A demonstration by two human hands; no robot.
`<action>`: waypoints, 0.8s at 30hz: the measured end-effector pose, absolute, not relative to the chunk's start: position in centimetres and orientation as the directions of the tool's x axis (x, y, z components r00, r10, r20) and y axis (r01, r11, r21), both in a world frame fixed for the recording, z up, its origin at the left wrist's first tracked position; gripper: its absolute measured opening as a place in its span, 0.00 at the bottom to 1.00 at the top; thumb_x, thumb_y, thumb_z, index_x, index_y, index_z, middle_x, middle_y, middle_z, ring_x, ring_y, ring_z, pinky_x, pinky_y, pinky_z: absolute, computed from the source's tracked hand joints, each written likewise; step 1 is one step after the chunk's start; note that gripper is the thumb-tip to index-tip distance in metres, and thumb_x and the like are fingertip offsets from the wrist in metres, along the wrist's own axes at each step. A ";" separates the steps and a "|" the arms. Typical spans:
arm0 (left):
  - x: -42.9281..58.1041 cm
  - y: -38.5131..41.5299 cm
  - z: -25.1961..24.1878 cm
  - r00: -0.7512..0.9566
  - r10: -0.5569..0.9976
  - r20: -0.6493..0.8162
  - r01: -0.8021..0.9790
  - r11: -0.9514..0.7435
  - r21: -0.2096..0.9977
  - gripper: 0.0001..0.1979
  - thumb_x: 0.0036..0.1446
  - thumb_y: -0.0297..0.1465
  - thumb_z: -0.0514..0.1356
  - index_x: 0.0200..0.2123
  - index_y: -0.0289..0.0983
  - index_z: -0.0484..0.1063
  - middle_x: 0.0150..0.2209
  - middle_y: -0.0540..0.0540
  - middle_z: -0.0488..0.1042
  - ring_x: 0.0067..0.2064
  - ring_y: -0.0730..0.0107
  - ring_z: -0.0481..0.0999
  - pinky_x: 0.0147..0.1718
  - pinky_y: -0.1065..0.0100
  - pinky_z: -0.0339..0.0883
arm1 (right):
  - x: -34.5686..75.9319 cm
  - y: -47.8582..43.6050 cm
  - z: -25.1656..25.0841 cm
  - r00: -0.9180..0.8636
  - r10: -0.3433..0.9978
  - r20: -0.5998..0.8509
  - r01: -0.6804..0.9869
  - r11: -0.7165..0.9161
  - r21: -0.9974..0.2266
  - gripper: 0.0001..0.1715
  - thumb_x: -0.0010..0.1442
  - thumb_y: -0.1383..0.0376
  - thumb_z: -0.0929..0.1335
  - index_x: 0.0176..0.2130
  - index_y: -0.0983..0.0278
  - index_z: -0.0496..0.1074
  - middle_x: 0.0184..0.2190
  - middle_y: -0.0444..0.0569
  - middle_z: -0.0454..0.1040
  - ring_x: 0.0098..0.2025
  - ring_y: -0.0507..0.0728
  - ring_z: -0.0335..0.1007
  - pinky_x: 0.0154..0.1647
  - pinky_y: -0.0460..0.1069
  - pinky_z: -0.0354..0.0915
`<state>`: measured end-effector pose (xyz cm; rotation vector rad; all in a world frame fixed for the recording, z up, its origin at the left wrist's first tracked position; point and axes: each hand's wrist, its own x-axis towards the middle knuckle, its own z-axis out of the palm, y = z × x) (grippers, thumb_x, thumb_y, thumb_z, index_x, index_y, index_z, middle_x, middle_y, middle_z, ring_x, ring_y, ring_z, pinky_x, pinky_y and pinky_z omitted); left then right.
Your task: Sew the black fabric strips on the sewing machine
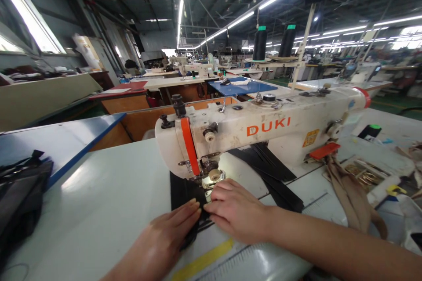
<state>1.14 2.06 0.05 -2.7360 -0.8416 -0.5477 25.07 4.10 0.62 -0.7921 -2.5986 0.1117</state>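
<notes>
A strip of black fabric lies under the needle area of a white sewing machine marked DUKI. My left hand is closed on the near part of this fabric, fingertips together on its surface. From the other side, my right hand pinches the fabric's right edge, close to the presser foot and the metal plate. The two hands' fingertips nearly meet. Both thumbs' exact grip is partly hidden, and the needle tip cannot be made out.
Black fabric strips lie behind the needle, under the machine arm. To the right are a tan cloth and a tray of metal parts. Dark fabric is piled at left. Yellow tape and a ruler scale mark the near table edge. Thread cones stand behind.
</notes>
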 end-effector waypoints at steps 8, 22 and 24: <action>0.1 5.4 -1.1 0.710 0.572 0.411 0.640 -0.767 -0.039 0.19 0.56 0.25 0.56 0.50 0.35 0.76 0.52 0.42 0.77 0.49 0.60 0.80 0.50 0.63 0.72 | 24.3 4.7 -0.2 -0.688 0.579 0.437 0.578 0.802 -0.153 0.10 0.66 0.66 0.63 0.35 0.65 0.72 0.32 0.48 0.70 0.40 0.58 0.61 0.48 0.51 0.59; 0.8 4.2 0.0 0.618 0.673 0.407 0.731 -0.682 0.016 0.23 0.49 0.21 0.52 0.47 0.36 0.77 0.50 0.44 0.79 0.49 0.62 0.80 0.50 0.63 0.72 | 24.9 4.1 -0.5 -0.581 0.658 0.480 0.561 0.750 -0.349 0.11 0.64 0.70 0.63 0.34 0.64 0.74 0.31 0.49 0.69 0.40 0.59 0.60 0.44 0.53 0.60; 0.8 1.5 0.6 0.625 0.666 0.407 0.733 -0.680 -0.014 0.27 0.44 0.18 0.52 0.47 0.36 0.76 0.50 0.45 0.79 0.49 0.64 0.79 0.50 0.66 0.72 | 25.1 3.8 -0.4 -0.564 0.676 0.474 0.534 0.736 -0.416 0.12 0.64 0.71 0.62 0.33 0.64 0.73 0.30 0.49 0.68 0.39 0.59 0.61 0.44 0.53 0.60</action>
